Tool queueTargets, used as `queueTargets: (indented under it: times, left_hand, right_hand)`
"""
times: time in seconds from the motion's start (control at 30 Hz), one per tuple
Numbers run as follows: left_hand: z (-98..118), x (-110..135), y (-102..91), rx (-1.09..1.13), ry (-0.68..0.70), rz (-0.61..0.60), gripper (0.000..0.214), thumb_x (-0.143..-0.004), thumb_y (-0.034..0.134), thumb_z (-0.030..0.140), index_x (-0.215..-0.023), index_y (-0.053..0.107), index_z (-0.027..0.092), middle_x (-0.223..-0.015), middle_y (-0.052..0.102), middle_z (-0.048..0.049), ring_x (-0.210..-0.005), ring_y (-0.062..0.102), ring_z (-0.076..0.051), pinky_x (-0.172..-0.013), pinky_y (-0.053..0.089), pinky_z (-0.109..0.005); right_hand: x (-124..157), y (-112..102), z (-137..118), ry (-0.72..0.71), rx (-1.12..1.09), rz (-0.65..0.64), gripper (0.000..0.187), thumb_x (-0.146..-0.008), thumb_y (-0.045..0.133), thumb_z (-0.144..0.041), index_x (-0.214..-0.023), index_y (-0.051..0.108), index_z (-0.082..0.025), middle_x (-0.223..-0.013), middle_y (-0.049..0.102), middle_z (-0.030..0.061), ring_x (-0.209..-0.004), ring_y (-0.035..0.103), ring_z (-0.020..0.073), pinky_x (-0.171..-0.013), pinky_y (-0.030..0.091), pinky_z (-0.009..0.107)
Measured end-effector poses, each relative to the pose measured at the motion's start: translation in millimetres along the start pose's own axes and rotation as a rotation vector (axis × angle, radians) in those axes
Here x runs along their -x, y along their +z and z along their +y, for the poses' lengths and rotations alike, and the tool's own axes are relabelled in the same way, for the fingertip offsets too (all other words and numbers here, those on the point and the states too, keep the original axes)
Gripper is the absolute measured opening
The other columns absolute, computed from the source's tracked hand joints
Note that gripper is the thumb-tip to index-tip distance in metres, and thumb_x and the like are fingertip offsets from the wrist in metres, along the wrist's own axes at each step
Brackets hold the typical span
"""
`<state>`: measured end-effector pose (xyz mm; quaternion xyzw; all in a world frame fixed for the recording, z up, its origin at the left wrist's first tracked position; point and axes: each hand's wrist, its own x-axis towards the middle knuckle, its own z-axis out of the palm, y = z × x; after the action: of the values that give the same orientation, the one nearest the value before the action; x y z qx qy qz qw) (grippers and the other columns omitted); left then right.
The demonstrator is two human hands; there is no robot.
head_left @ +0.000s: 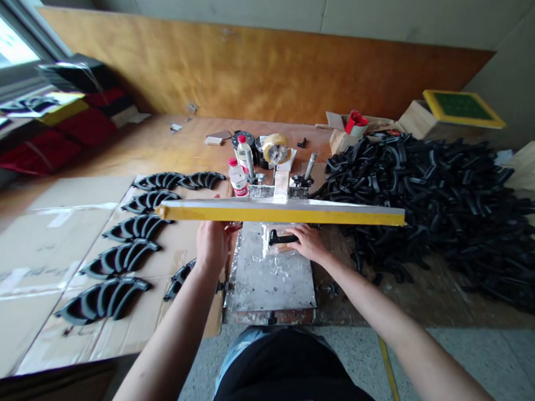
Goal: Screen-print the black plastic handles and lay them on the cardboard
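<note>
My right hand pinches the right end of a curved black plastic handle that lies on a small fixture on a metal plate. My left hand is left of the plate, thumb apart and fingers reaching up behind a long yellow-edged frame bar. The bar hides most of those fingers, and nothing shows in that hand. The bar crosses above the plate, in front of a clamp stand with metal posts.
A large pile of black handles covers the right side. Rows of curved black handles lie on cardboard at left. Behind the stand are bottles and a tape roll. A green-and-yellow framed screen rests on a box.
</note>
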<state>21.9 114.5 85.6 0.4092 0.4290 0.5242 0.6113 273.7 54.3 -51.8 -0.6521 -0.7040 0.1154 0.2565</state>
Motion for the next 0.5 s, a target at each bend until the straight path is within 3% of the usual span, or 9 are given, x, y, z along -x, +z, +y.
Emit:
queueTargets:
  times: [0.1,0.17,0.27,0.3,0.33,0.4,0.43,0.5]
  left_hand:
    - [-46.8,28.5,-5.9,-0.080,-0.386,-0.121,0.049,-0.083,0.060,0.054,-0.117,0.058,0.019,-0.101,0.074,-0.0105,-0.076,0.070,-0.019,-0.058,0.053,-0.028]
    - [-78.7,51.7,-15.9,-0.118,-0.616,-0.188,0.049,-0.082,0.062,0.056,-0.113,0.060,0.018,-0.104,0.074,-0.0122,-0.082,0.071,-0.023,-0.057,0.053,-0.030]
    - [-110.2,76.4,-47.9,-0.128,-0.647,-0.092,0.040,-0.080,0.064,0.054,-0.099,0.063,0.019,-0.086,0.075,-0.0069,-0.078,0.071,-0.023,-0.052,0.050,-0.027]
    - [-115.7,80.3,-64.8,-0.145,-0.611,-0.026,0.038,-0.081,0.062,0.054,-0.095,0.063,0.019,-0.081,0.074,-0.0054,-0.074,0.071,-0.023,-0.051,0.049,-0.027]
    - [-119.2,82.2,-84.6,-0.167,-0.569,0.048,0.037,-0.083,0.058,0.054,-0.095,0.063,0.019,-0.079,0.074,-0.0044,-0.073,0.071,-0.023,-0.051,0.049,-0.027]
    - [-122.6,82.2,-129.7,-0.222,-0.511,0.240,0.038,-0.090,0.043,0.052,-0.094,0.062,0.019,-0.079,0.074,-0.0046,-0.072,0.071,-0.023,-0.055,0.052,-0.030]
    - [-123.5,81.5,-152.6,-0.262,-0.514,0.332,0.038,-0.093,0.036,0.048,-0.094,0.061,0.019,-0.076,0.073,-0.0045,-0.072,0.072,-0.023,-0.058,0.054,-0.031]
    - [-125.0,80.6,-192.1,-0.406,-0.565,0.452,0.040,-0.093,0.025,0.043,-0.093,0.059,0.021,-0.063,0.069,-0.0030,-0.067,0.071,-0.023,-0.060,0.056,-0.035]
  right_hand:
    - [8.0,10.8,-40.4,0.019,0.097,0.016,0.015,-0.086,0.069,-0.031,-0.097,0.069,-0.020,-0.098,0.065,0.0067,-0.099,0.055,0.0222,-0.091,0.043,0.037]
    - [17.4,15.4,-70.5,-0.069,0.119,0.044,0.018,-0.091,0.063,-0.036,-0.093,0.069,-0.019,-0.092,0.064,0.0064,-0.096,0.053,0.0215,-0.090,0.042,0.036]
    - [36.5,19.4,-100.7,-0.422,0.093,-0.074,0.022,-0.096,0.053,-0.039,-0.101,0.069,-0.024,-0.091,0.066,0.0032,-0.093,0.053,0.0187,-0.084,0.043,0.031]
    - [43.5,17.0,-101.1,-0.448,0.099,-0.125,0.022,-0.097,0.051,-0.039,-0.105,0.068,-0.027,-0.092,0.067,0.0016,-0.092,0.054,0.0175,-0.082,0.044,0.030]
    - [50.9,11.8,-95.1,-0.390,0.131,-0.162,0.022,-0.098,0.050,-0.037,-0.106,0.068,-0.029,-0.092,0.068,0.0003,-0.091,0.056,0.0166,-0.080,0.044,0.029]
    - [68.3,-7.6,-64.9,-0.103,0.265,-0.195,0.020,-0.097,0.050,-0.029,-0.102,0.069,-0.029,-0.091,0.069,0.0006,-0.088,0.059,0.0163,-0.076,0.045,0.028]
    - [78.9,-20.3,-42.8,0.039,0.335,-0.187,0.023,-0.094,0.049,-0.019,-0.099,0.070,-0.025,-0.091,0.070,0.0033,-0.088,0.060,0.0176,-0.074,0.045,0.029]
    - [103.9,-46.3,8.3,0.141,0.404,-0.195,0.026,-0.090,0.048,-0.012,-0.094,0.072,-0.022,-0.098,0.070,0.0092,-0.095,0.060,0.0211,-0.078,0.046,0.032]
